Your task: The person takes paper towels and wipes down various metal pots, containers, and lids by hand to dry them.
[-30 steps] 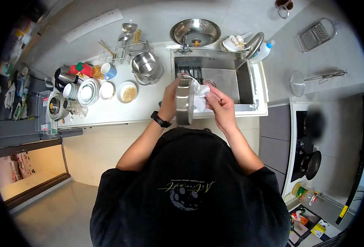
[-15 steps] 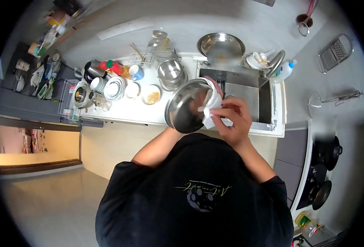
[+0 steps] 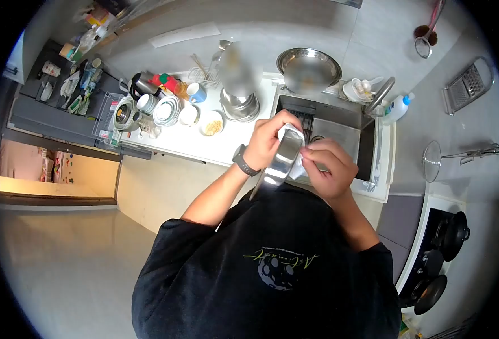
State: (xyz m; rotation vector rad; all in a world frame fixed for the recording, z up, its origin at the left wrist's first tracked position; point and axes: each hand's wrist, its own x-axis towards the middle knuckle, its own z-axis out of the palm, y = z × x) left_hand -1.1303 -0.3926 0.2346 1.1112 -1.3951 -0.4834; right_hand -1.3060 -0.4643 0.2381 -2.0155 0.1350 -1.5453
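A shiny stainless steel bowl [image 3: 281, 165] is held tilted close to my chest, seen nearly side-on. My left hand [image 3: 270, 137], below a dark wristwatch, is closed on the bowl's far edge. White cloth [image 3: 298, 168] lies against the bowl's right side and around its upper rim. The thumb and fingers of my right hand [image 3: 331, 167] pinch that cloth against the metal. Part of the bowl's inside is out of sight.
Beyond my hands is the sink [image 3: 348, 133] with its faucet [image 3: 382, 93]. A large metal basin [image 3: 311, 52] leans behind it. Leftward on the counter stand metal pots [image 3: 241, 107], a bowl of grains [image 3: 210, 123] and stacked dishes [image 3: 167, 111]. Black pans [image 3: 430, 294] rest on the stove.
The bowl has turned from showing its broad round face to nearly side-on. My left hand has come up from beneath to its far edge. My right hand stays at the cloth.
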